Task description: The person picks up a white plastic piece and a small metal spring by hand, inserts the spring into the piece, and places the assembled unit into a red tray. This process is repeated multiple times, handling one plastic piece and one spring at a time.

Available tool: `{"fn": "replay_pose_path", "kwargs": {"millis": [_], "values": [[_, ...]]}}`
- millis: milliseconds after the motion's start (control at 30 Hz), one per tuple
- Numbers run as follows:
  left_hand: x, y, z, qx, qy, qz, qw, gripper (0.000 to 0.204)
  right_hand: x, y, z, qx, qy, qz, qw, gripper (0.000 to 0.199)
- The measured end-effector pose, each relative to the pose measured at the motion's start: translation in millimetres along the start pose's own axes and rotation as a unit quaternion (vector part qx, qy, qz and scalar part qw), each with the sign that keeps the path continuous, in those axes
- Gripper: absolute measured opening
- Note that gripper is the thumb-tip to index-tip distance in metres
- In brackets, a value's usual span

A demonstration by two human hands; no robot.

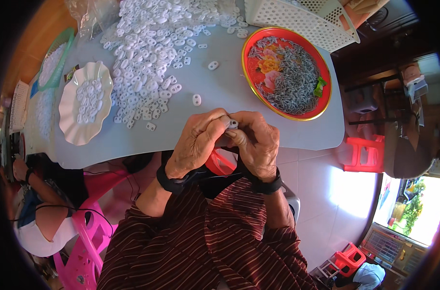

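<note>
My left hand and my right hand meet at the table's near edge, fingers pinched together. Between their fingertips is a small white oval plastic piece with two holes; part of it is hidden by the fingers. One loose white oval piece lies just beyond my left hand, and another rests farther back. A large heap of such white pieces spreads over the back left of the table. To the right stands a red round tray with a gold rim, holding many small grey screws.
A white scalloped dish of white pieces sits at left, near a green basket. A white perforated basket stands at the back right. Another person's arm and a pink chair are at lower left. Red stools stand right.
</note>
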State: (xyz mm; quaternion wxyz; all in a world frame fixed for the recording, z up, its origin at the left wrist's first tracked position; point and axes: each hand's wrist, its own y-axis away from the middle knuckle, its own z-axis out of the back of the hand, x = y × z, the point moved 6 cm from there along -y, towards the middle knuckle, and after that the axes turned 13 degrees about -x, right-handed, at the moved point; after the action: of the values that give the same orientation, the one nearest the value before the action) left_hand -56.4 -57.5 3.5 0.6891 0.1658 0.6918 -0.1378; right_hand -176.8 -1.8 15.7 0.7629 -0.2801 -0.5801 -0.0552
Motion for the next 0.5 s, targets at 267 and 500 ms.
{"fn": "replay_pose_path", "kwargs": {"millis": [267, 500], "values": [[-1.1, 1.1, -4.1, 0.003, 0.02, -0.071, 0.997, 0.036, -0.2, 0.4, 0.0, -0.007, -0.009, -0.012, 1.0, 0.021], [-5.3, 2.1, -5.1, -0.02, 0.04, -0.082, 0.996, 0.037, 6.5, -6.5, 3.0, 0.002, -0.023, -0.003, 1.0, 0.015]]}}
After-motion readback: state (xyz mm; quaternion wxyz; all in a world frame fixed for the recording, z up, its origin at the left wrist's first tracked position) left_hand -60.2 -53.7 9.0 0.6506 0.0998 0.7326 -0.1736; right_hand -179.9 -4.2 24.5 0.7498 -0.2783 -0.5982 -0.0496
